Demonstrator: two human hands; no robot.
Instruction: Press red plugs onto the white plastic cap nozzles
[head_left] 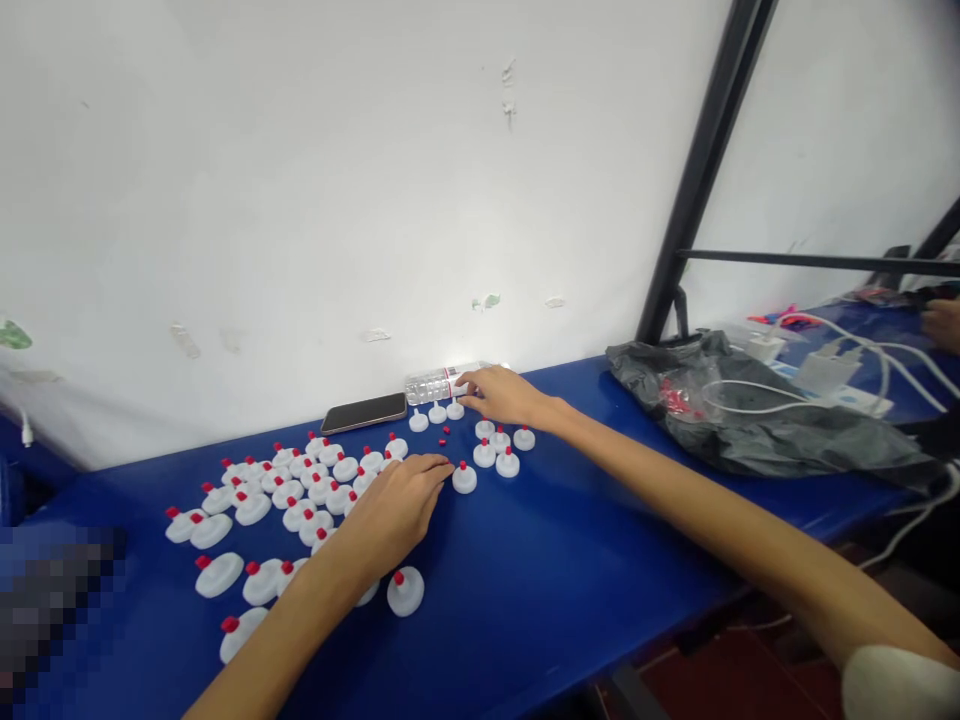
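Note:
My right hand (pixel 504 394) reaches to the back of the table, its thumb and fingertips closed at the narrow spout of a white nozzle cap (pixel 454 411). Beside it stand two more white nozzle caps without red tips, one of them this cap (pixel 418 421). My left hand (pixel 405 500) is over the middle, fingers stretched out to the right. Its fingertips are near a white cap with a red tip (pixel 464 480); its palm side is hidden. Two small loose red tips (pixel 444 436) lie between my hands. Many red-tipped caps (pixel 287 494) spread out at left, partly behind my left arm.
A dark phone (pixel 364 412) and a clear plastic bottle (pixel 427 387) lie along the wall. Several red-tipped caps (pixel 508 463) stand below my right wrist. At right are a grey plastic bag (pixel 720 425), white cables, a black metal frame (pixel 697 180) and part of another person's hand (pixel 942 324).

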